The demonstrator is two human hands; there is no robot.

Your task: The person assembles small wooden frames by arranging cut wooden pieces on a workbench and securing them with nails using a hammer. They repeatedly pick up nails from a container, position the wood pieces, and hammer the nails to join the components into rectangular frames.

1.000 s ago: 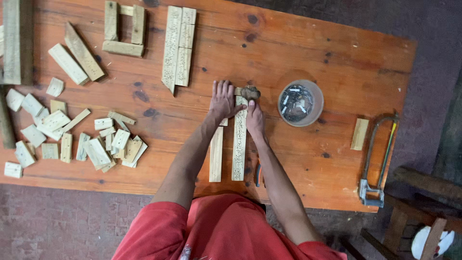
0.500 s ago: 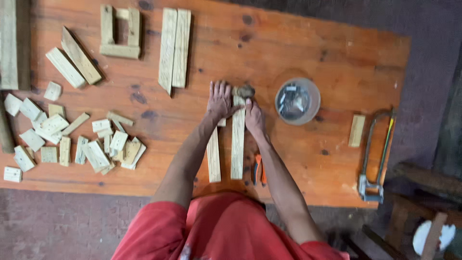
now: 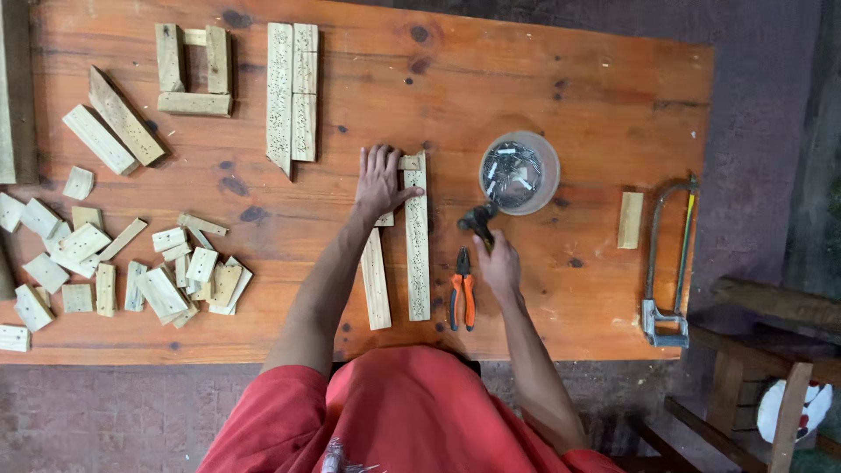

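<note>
Pressing down with fingers spread, the left hand (image 3: 380, 182) lies flat on the upper ends of two long wooden strips (image 3: 417, 235) that lie side by side, lengthways toward the person, near the middle of the orange-brown wooden table (image 3: 561, 79). The strips are pale, rough-sawn and speckled with small dark marks; the right one is longer and reaches up past the thumb, the left one is mostly covered at its top by the palm and wrist. A short cross piece (image 3: 409, 162) sits at their far ends, touching the fingertips.

The right hand (image 3: 498, 263) is raised just right of the strips, its fingers curled tight around the handle of a hammer (image 3: 477, 219), whose dark head points up toward a clear round bowl of nails (image 3: 519, 172). Orange-handled pliers (image 3: 463, 289) lie on the table between the strips and this hand.

Farther out in the same head view, a pair of longer speckled boards (image 3: 292, 92) lies near the table's far edge, with a small open frame of blocks (image 3: 193, 70) to their left. A scatter of short offcuts (image 3: 131, 263) covers the left side. On the right lie a single small block (image 3: 629, 220) and a hacksaw (image 3: 670, 254) near the edge.
</note>
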